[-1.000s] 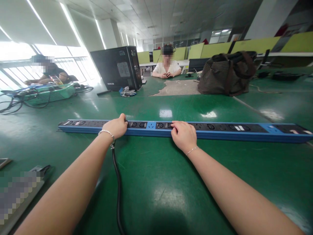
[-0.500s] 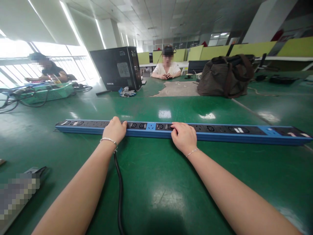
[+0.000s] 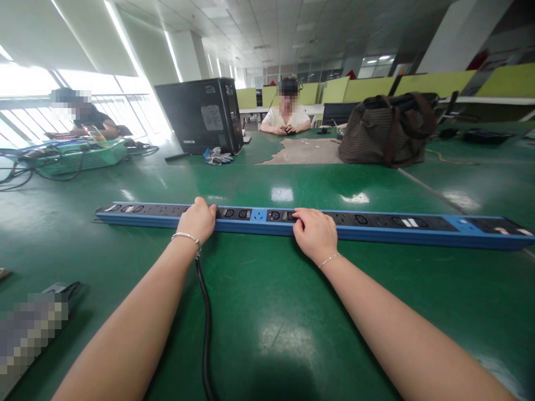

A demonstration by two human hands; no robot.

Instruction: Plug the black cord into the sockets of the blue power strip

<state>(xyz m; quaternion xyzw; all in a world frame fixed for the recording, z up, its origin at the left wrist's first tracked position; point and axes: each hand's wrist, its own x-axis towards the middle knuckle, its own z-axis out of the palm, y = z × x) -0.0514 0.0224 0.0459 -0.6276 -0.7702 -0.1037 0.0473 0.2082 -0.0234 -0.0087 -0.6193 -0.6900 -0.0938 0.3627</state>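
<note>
A long blue power strip [image 3: 401, 236] with a black socket face lies crosswise on the green table. Over its left part, my left hand [image 3: 197, 221] is closed, thumb against the forefinger. A thick black power cord [image 3: 205, 323] runs up under that wrist into the hand; its end, hidden by my fingers, meets the strip there. My right hand [image 3: 315, 234] grips the strip right of the middle, fingertips on the socket face and palm against the near side. A blue socket [image 3: 258, 215] shows between the hands.
Beyond the strip stand a black computer case [image 3: 196, 117], a pair of gloves [image 3: 217, 156] and a brown bag [image 3: 384, 131]. A green basket [image 3: 83, 159] with cables sits far left. Two people sit farther back. A blurred-out object [image 3: 33, 334] lies at near left.
Both hands keep their places on the strip. The view has shifted very slightly; nothing else visibly differs.
</note>
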